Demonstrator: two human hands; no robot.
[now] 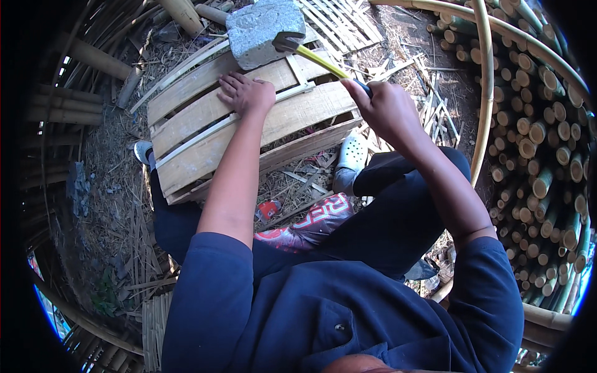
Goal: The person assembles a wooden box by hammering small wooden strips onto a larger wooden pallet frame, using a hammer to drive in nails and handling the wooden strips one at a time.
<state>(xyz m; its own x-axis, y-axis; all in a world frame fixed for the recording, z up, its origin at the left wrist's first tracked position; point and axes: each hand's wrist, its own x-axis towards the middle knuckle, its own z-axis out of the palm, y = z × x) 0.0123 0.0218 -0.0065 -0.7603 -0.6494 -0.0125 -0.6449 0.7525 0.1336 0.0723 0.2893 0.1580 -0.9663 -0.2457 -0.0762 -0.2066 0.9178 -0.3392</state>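
A slatted wooden crate (311,104) lies in front of me between my feet. Flat on its slats rests my left hand (247,94), fingers spread and holding nothing. My right hand (387,109) grips a claw hammer (318,59) by the dark end of its yellow handle. The hammer's metal head is over a grey stone block (261,28) at the crate's far side; whether they touch, I cannot tell. Thin strips of wood run across the crate's slats near my left hand.
Cut bamboo poles (538,133) are stacked at the right, behind an upright bamboo pole (484,93). A slatted panel (342,25) lies beyond the stone. Wood scraps and straw cover the ground. A printed bag (326,214) and a red wrapper (268,210) lie by my legs.
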